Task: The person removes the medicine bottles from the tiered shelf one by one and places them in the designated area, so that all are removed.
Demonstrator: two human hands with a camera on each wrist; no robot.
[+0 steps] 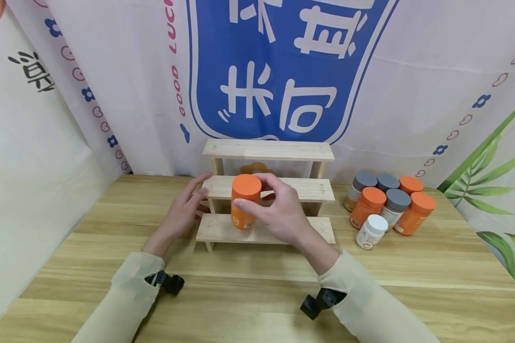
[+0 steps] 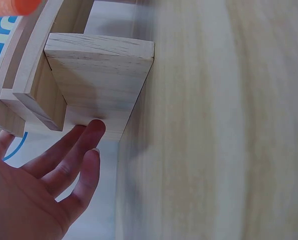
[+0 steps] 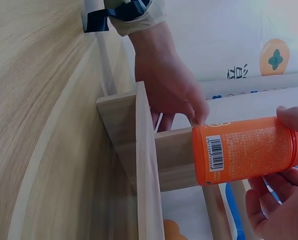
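My right hand (image 1: 283, 209) holds an orange bottle (image 1: 246, 186) with an orange lid between thumb and fingers. The bottle stands roughly upright in front of a three-tier wooden stand (image 1: 268, 150). A gap shows in the right wrist view between the base of the bottle (image 3: 244, 150) and the lowest board (image 3: 147, 185). At the stand's left side is my left hand (image 1: 182, 212), its fingers loosely extended. In the left wrist view, fingertips of this hand (image 2: 38, 187) rest at the stand's side panel (image 2: 96, 82).
Right of the stand, several orange- and grey-lidded bottles (image 1: 373, 196) cluster on the wooden table (image 1: 240, 295). A small white bottle (image 1: 371, 232) stands in front of them. Behind the stand hangs a printed white curtain (image 1: 146, 95).
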